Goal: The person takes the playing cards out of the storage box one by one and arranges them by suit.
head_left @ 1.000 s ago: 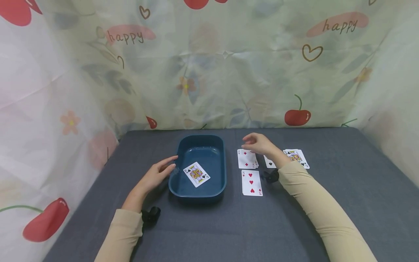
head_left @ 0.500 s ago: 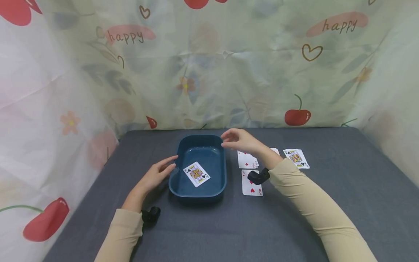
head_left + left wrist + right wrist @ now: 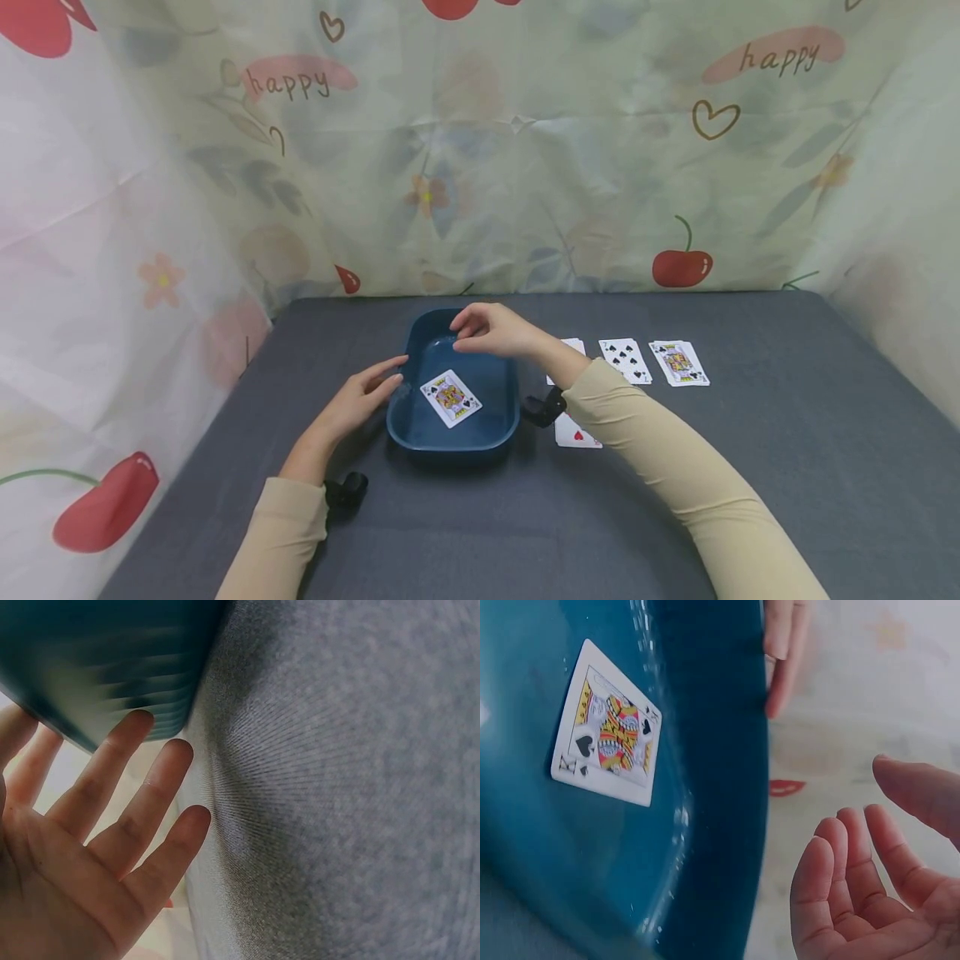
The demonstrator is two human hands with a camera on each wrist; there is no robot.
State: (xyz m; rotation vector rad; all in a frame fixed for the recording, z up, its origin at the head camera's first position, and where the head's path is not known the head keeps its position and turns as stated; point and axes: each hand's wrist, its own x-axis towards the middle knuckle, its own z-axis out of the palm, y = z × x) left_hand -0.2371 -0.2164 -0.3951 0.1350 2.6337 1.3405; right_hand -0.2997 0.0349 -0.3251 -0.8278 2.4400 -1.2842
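My left hand [image 3: 354, 408] rests its fingertips on the left side of a dark teal tray [image 3: 491, 429]. In the left wrist view, those fingers [image 3: 142, 817] are spread and fairly straight beside the tray's wall. A king of spades [image 3: 451, 399] lies face up on the tray floor, turned at an angle. Above the far right part of the tray is my right hand [image 3: 501, 332], with nothing between thumb and fingers. The right wrist view shows that hand [image 3: 877, 900] loosely bent, thumb apart, with the king of spades in the tray below it.
Right of the tray lie a black-suited number card pile [image 3: 626, 362] and a face card pile [image 3: 678, 364]. My right forearm partly covers a pile [image 3: 576, 343] at the back and a hearts pile [image 3: 577, 435] in front. A patterned curtain [image 3: 517, 183] hangs behind the dark table [image 3: 442, 533].
My right hand has moved left from over the card piles to above the tray, uncovering the black-suited pile and the face card pile. The left hand, tray and king have stayed put.
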